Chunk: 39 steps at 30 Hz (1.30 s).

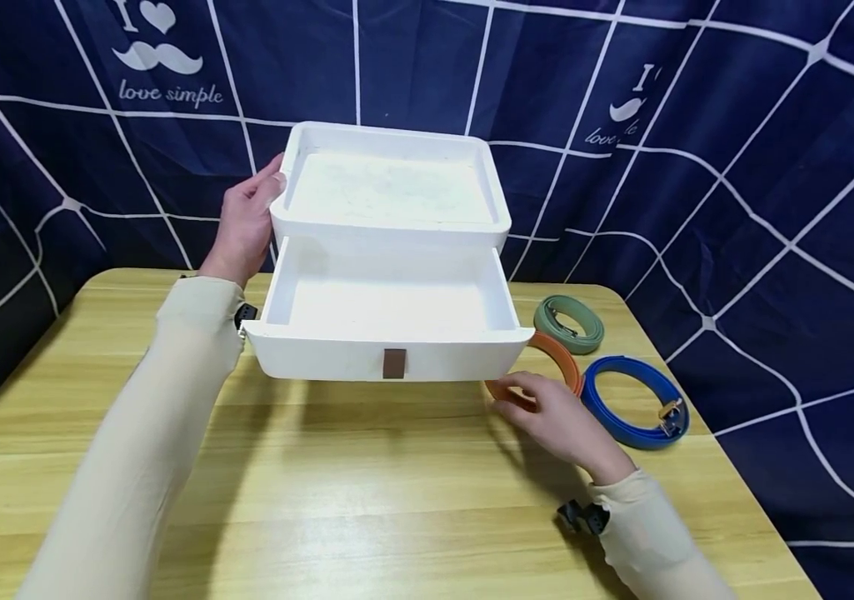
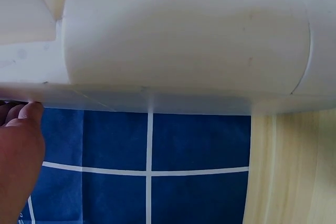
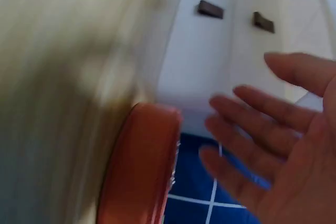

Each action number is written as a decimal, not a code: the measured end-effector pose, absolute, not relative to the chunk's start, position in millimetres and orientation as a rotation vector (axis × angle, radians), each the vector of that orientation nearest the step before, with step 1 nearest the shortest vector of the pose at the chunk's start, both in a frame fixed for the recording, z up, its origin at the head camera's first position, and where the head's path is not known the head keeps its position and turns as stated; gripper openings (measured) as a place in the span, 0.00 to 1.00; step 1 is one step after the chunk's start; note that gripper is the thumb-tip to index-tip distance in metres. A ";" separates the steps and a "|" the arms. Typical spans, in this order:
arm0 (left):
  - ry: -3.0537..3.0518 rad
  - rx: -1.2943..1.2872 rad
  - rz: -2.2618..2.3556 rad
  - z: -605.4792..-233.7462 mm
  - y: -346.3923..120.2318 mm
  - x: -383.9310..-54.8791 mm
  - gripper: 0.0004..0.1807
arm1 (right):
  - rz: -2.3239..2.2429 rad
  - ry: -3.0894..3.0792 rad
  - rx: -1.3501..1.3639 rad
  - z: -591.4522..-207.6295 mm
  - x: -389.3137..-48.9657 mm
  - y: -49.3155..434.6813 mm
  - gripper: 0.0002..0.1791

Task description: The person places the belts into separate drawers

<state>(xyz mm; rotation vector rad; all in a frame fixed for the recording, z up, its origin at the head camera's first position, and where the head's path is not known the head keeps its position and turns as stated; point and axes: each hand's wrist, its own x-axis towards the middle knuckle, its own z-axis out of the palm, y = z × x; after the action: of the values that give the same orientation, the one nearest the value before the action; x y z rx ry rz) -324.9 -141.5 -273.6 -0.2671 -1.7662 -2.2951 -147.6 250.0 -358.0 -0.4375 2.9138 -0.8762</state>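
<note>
A white drawer unit (image 1: 397, 187) stands on the table with its upper drawer (image 1: 322, 360) pulled out; nothing shows inside. My left hand (image 1: 241, 225) grips the unit's far left corner, thumb against the side near the top rim. Its other fingers are partly hidden behind the unit. A coiled orange belt (image 1: 566, 363) lies at the unit's right, partly covered by the drawer and my right hand (image 1: 557, 421). In the right wrist view that hand's fingers are spread and hold nothing, next to the belt. Two brown pull tabs show there, one being the lower tab (image 3: 210, 9).
Right of the unit lie a coiled green belt (image 1: 590, 321) and a coiled blue belt (image 1: 625, 433) with a gold-coloured buckle. A navy cloth with white lines (image 1: 412, 58) hangs behind and beside the wooden table (image 1: 367, 500).
</note>
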 end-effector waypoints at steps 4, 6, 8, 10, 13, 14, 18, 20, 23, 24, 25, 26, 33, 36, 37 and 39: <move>-1.747 -0.261 -2.308 -274.5 -141.0 -325.6 0.24 | -0.658 3.073 -0.265 -364.4 -151.0 254.6 0.20; -1.734 -0.262 -2.315 -274.6 -140.9 -326.2 0.24 | -0.579 3.103 -0.198 -368.1 -153.4 256.6 0.21; -1.722 -0.266 -2.317 -274.5 -141.2 -326.6 0.24 | -0.546 3.089 -0.165 -371.7 -156.3 258.6 0.21; -1.717 -0.271 -2.317 -274.4 -141.5 -327.1 0.24 | -0.535 3.057 -0.146 -374.8 -159.0 260.4 0.22; -1.714 -0.278 -2.320 -274.0 -141.2 -327.2 0.24 | -0.515 3.020 -0.124 -377.7 -162.2 263.0 0.21; -1.716 -0.279 -2.316 -273.9 -141.3 -327.2 0.24 | -0.505 3.016 -0.120 -378.0 -163.1 263.5 0.20; -1.708 -0.285 -2.314 -273.6 -141.4 -327.2 0.23 | -0.493 2.997 -0.127 -377.6 -166.9 264.9 0.12; -1.713 -0.281 -2.314 -273.6 -141.5 -327.0 0.23 | -0.495 2.991 -0.140 -377.4 -168.0 265.2 0.08; -1.739 -0.269 -2.310 -273.4 -141.8 -325.9 0.24 | -0.489 2.988 -0.157 -377.6 -168.5 265.9 0.03; -1.752 -0.265 -2.305 -273.4 -142.0 -325.6 0.24 | -0.482 2.991 -0.163 -377.7 -168.3 266.1 0.03; -1.759 -0.264 -2.305 -273.4 -141.6 -325.6 0.24 | -0.478 2.991 -0.163 -378.0 -167.9 266.7 0.03; -1.767 -0.264 -2.303 -273.5 -141.2 -325.6 0.24 | -0.474 2.994 -0.166 -378.2 -167.4 267.4 0.03; -1.727 -0.273 -2.338 -273.2 -139.4 -326.4 0.24 | -0.472 3.067 -0.215 -374.6 -163.0 271.0 0.05; -1.688 -0.287 -2.353 -273.1 -140.5 -326.6 0.24 | -0.492 3.128 -0.237 -371.2 -161.4 270.7 0.06; -1.682 -0.288 -2.352 -273.2 -141.4 -326.3 0.24 | -0.497 3.150 -0.239 -370.1 -161.1 270.4 0.06; -1.676 -0.292 -2.353 -273.4 -142.7 -326.0 0.24 | -0.512 3.199 -0.241 -367.9 -160.4 269.6 0.08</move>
<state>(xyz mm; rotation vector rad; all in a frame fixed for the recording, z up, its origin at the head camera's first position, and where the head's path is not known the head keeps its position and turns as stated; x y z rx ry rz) -326.0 -142.7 -273.4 -0.2923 -1.6764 -2.3534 -160.4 269.6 -367.9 -0.2410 3.1989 -0.5116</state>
